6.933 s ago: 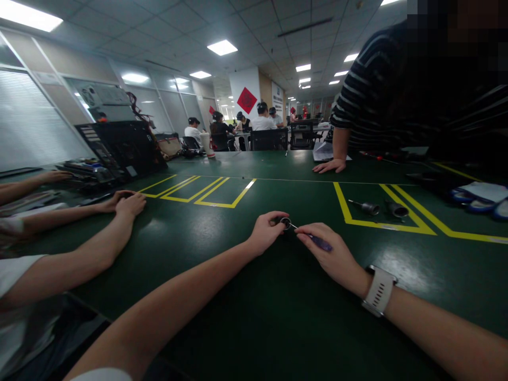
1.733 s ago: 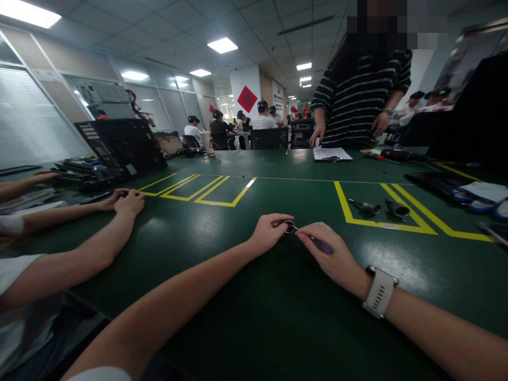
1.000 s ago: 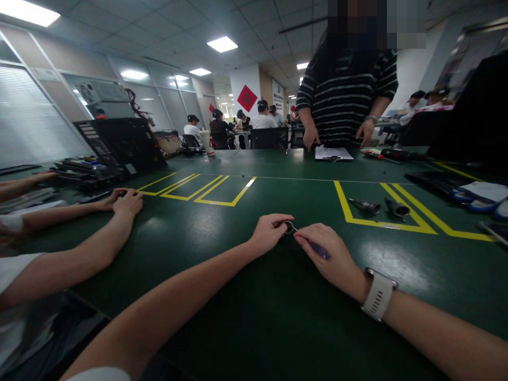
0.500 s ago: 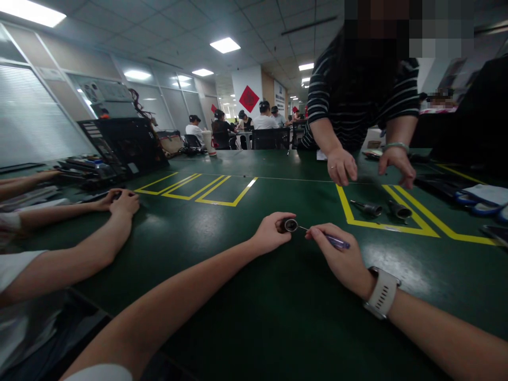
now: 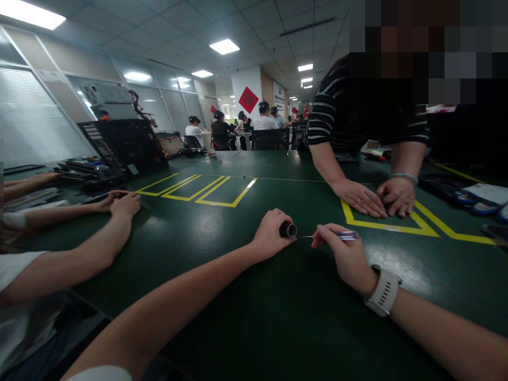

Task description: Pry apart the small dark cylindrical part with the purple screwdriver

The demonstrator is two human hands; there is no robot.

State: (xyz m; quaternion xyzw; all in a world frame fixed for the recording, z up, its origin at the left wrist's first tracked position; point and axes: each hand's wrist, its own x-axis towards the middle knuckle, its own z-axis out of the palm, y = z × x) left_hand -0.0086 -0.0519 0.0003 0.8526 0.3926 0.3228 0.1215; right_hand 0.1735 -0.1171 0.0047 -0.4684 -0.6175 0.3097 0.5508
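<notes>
My left hand [image 5: 270, 236] is wrapped round a dark cylindrical part [image 5: 288, 229], whose round open end faces toward me and to the right. In my right hand [image 5: 344, 254] is a screwdriver [image 5: 347, 236] with a purple translucent handle, held between thumb and fingers. Its thin metal shaft points left, with the tip close to the lower edge of the cylindrical part; whether they touch cannot be made out. Both hands are over the green table [image 5: 246, 296], near its middle.
Across the table a person in a striped top presses both hands [image 5: 381, 200] down inside a yellow taped outline [image 5: 400, 229]. At the left are another person's hands [image 5: 125, 202] and a black computer case [image 5: 123, 145]. A white cup [image 5: 209, 144] stands farther back.
The person opposite has lowered both hands onto the two dark parts, which are now hidden. My right hand and the screwdriver have shifted slightly right, and the driver lies more level.
</notes>
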